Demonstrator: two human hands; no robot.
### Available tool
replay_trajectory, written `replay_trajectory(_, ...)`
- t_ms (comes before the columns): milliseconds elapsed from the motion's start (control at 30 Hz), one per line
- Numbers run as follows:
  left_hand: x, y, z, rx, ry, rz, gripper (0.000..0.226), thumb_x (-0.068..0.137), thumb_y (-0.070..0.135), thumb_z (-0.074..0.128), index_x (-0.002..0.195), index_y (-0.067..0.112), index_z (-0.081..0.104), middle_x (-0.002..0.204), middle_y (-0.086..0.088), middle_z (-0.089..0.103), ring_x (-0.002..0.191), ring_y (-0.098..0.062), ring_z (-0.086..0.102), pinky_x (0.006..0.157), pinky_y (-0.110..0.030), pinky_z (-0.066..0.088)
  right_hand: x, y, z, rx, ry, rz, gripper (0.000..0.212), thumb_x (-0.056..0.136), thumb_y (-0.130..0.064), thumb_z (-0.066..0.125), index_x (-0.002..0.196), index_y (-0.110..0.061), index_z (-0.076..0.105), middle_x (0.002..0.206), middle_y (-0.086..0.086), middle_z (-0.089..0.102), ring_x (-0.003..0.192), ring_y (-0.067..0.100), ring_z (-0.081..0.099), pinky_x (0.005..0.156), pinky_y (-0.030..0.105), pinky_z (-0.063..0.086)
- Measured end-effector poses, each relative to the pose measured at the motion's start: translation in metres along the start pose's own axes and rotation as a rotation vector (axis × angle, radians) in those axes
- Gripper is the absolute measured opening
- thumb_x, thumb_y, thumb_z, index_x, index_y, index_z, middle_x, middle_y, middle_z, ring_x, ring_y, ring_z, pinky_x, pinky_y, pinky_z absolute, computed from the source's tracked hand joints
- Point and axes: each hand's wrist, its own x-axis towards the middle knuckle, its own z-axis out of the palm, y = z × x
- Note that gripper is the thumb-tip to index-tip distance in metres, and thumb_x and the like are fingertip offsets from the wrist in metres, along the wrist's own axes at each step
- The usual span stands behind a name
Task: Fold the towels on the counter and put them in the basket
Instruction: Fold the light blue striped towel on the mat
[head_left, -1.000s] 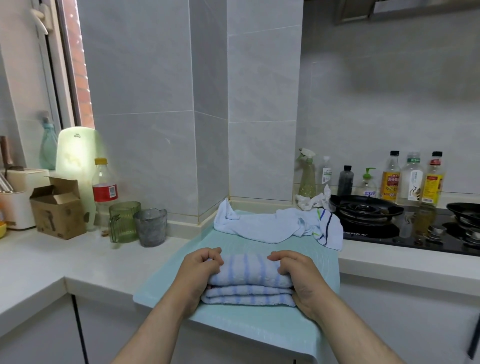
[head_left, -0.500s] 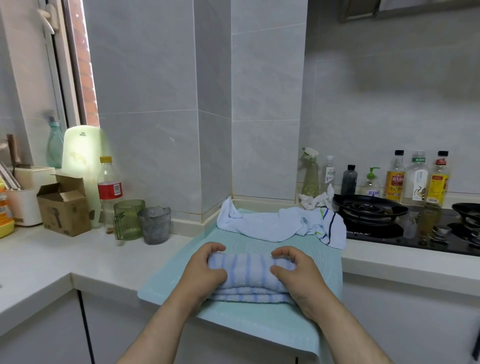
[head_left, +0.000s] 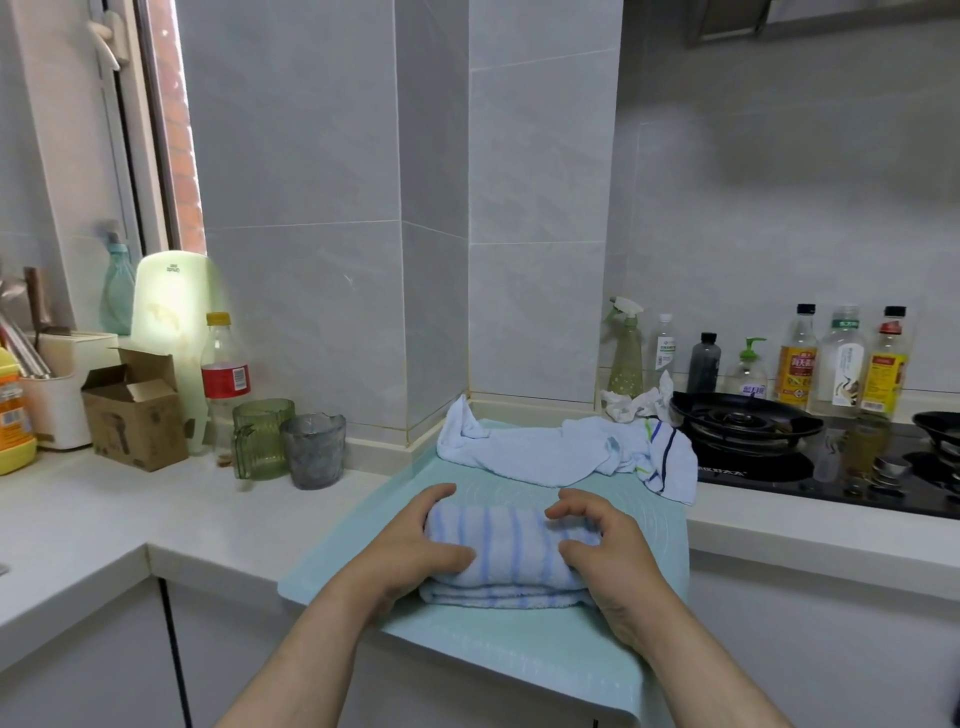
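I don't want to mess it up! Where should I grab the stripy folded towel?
Take the striped towel by its two short ends, one hand from each side, as the left hand and right hand do. It lies in stacked layers, so pinching them all probably keeps the folds together.

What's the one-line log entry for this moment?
left hand grips folded striped towel | right hand grips it | pale towels unfolded behind | basket not visible

Red-labelled bottle (head_left: 224, 382): a barcode is printed; digits cannot be read.
Hob (head_left: 722, 473), front edge: white lettering, unreadable.
Yellow-labelled bottle (head_left: 796, 364), worktop's back edge: Chinese characters, blurred.
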Motion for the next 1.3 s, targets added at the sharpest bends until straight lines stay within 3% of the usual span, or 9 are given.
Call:
replay_trajectory(233, 0.002, -0.009, -0.004, -0.235, 0.053, 0.093, 0.075, 0.072, -0.015, 0.071, 0.127, 0.032, 0.056, 0.116, -0.011, 0.067, 0.102, -0.027, 0.068, 0.089, -0.037, 0.056, -0.001, -0.001, 0.001, -0.008, 0.046, -0.018, 0.058, 0.077, 0.014, 0.056, 0.111, -0.033, 0.063, 0.138, -0.016, 0.045, 0.127, 0.003, 0.041, 0.104, 0.023, 0.031)
replay_trajectory(400, 0.005, -0.013, -0.003, -0.325, 0.137, 0.13, 0.071, 0.059, -0.005, 0.072, 0.119, 0.031, 0.063, 0.114, -0.011, 0.068, 0.098, -0.023, 0.068, 0.084, -0.035, 0.057, 0.001, -0.002, 0.007, -0.114, 0.068, -0.012, 0.061, 0.077, 0.002, 0.064, 0.124, -0.035, 0.052, 0.144, -0.01, 0.04, 0.13, 0.008, 0.037, 0.109, 0.027, 0.031)
replay_trajectory(533, 0.009, -0.018, -0.007, -0.498, 0.138, 0.12, 0.072, 0.058, -0.011, 0.066, 0.119, 0.025, 0.063, 0.114, -0.013, 0.068, 0.098, -0.026, 0.068, 0.081, -0.035, 0.056, 0.003, -0.002, 0.007, -0.226, 0.073, 0.095, 0.072, 0.078, -0.024, 0.074, 0.14, -0.035, 0.039, 0.142, -0.006, 0.038, 0.132, 0.017, 0.035, 0.112, 0.038, 0.032)
replay_trajectory(633, 0.011, -0.02, -0.009, -0.534, 0.142, 0.115, 0.07, 0.056, -0.008, 0.064, 0.12, 0.021, 0.062, 0.116, -0.015, 0.067, 0.099, -0.028, 0.067, 0.083, -0.038, 0.056, 0.003, -0.008, 0.011, -0.185, -0.055, 0.17, 0.065, 0.085, -0.031, 0.062, 0.143, -0.035, 0.033, 0.132, -0.007, 0.044, 0.118, 0.015, 0.045, 0.096, 0.032, 0.038)
replay_trajectory(733, 0.011, -0.019, -0.008, -0.49, 0.121, 0.114, 0.068, 0.057, -0.004, 0.063, 0.119, 0.023, 0.06, 0.121, -0.017, 0.064, 0.099, -0.027, 0.066, 0.081, -0.037, 0.055, 0.002, -0.012, 0.013, -0.2, -0.094, 0.176, 0.067, 0.072, -0.03, 0.051, 0.137, -0.038, 0.035, 0.13, -0.008, 0.047, 0.114, 0.016, 0.048, 0.092, 0.032, 0.039)
replay_trajectory(933, 0.006, -0.008, -0.007, -0.414, -0.019, 0.045, 0.075, 0.064, 0.009, 0.065, 0.129, 0.042, 0.049, 0.125, -0.003, 0.055, 0.107, -0.028, 0.061, 0.088, -0.039, 0.055, 0.001, -0.011, 0.008, -0.056, -0.058, 0.115, 0.059, 0.082, 0.005, 0.048, 0.119, -0.042, 0.047, 0.101, 0.0, 0.057, 0.073, 0.012, 0.051, 0.062, 0.019, 0.041)
replay_trajectory(1133, 0.003, -0.011, -0.003, -0.334, 0.206, 0.107, 0.074, 0.069, 0.007, 0.068, 0.122, 0.055, 0.051, 0.124, -0.003, 0.055, 0.102, -0.025, 0.066, 0.085, -0.041, 0.058, 0.002, -0.007, 0.005, -0.003, -0.022, 0.063, 0.056, 0.086, 0.001, 0.058, 0.125, -0.039, 0.048, 0.12, -0.012, 0.051, 0.101, -0.005, 0.054, 0.077, 0.009, 0.041)
replay_trajectory(1233, 0.003, -0.01, -0.001, -0.446, 0.232, 0.113, 0.062, 0.083, -0.011, 0.062, 0.12, 0.038, 0.06, 0.121, 0.004, 0.056, 0.096, -0.019, 0.067, 0.08, -0.038, 0.058, 0.003, -0.007, 0.003, 0.001, -0.016, 0.038, 0.044, 0.088, 0.004, 0.058, 0.114, -0.031, 0.056, 0.118, -0.021, 0.053, 0.1, -0.023, 0.046, 0.072, -0.004, 0.036)
replay_trajectory(1300, 0.003, -0.01, -0.001, -0.507, 0.21, 0.099, 0.048, 0.085, -0.016, 0.057, 0.107, 0.025, 0.07, 0.116, -0.01, 0.064, 0.083, -0.022, 0.068, 0.075, -0.038, 0.058, 0.004, -0.007, 0.003, -0.009, -0.026, 0.04, 0.04, 0.088, 0.006, 0.056, 0.106, -0.028, 0.062, 0.115, -0.021, 0.057, 0.099, -0.02, 0.05, 0.073, -0.005, 0.035)
